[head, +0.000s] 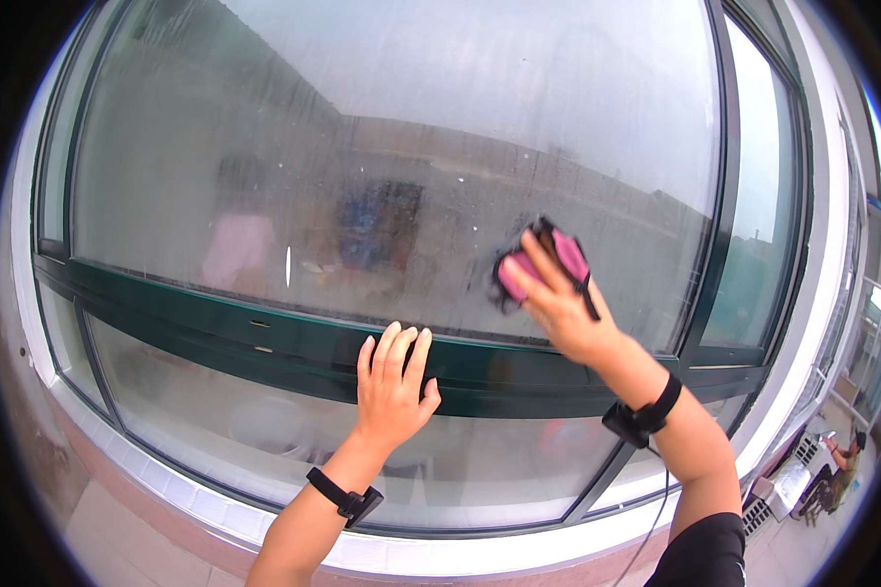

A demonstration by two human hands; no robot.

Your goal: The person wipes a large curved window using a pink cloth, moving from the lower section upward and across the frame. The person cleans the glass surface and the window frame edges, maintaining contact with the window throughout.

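A large, streaked window pane point(440, 81) fills most of the view. My right hand point(569, 319) presses a pink and black cleaning pad or cloth point(573, 257) against its lower right part, fingers spread over it; blur hides exactly what kind it is. On the dark green window rail point(161, 302) just below the pane, my left hand point(395, 389) rests with fingertips at its upper edge and nothing in its grip. Pale specks and smears dot the glass around the pad. Each wrist wears a black strap with a small box.
Lower panes point(213, 411) sit beneath the rail, above a white sill point(411, 549). A narrow side pane point(752, 220) stands at right. A thin cable point(657, 513) hangs from my right wrist. At far right, a person point(844, 469) sits near slatted crates point(758, 517).
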